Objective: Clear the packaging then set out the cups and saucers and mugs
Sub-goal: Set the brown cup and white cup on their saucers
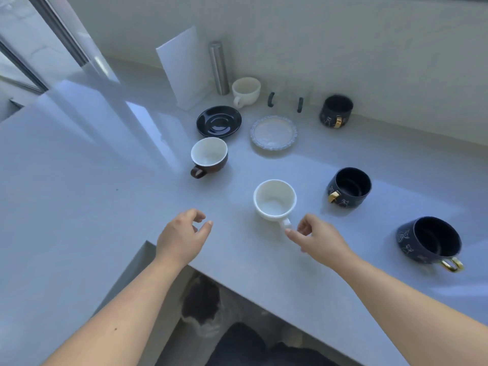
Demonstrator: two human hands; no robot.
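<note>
A white cup [274, 199] stands upright on the grey counter [79, 194], handle toward me. My right hand [319, 239] is just beside that handle, fingertips touching or nearly touching it, holding nothing. My left hand [184, 235] hovers over the counter's near edge with fingers loosely curled and empty. Farther back are a brown cup with a white inside [209, 157], a black saucer [219, 121], a pale frilled saucer [273, 132] and a cream cup [246, 91]. Three dark mugs with gold handles stand at right [349, 187], [429, 241], [336, 110].
A white board [182, 67] leans on the back wall next to a steel cylinder [218, 67]. Two clear glass mugs with dark handles [286, 100] stand near the wall. Below the counter's cut-out edge a black and white cat [202, 305] sits on the floor.
</note>
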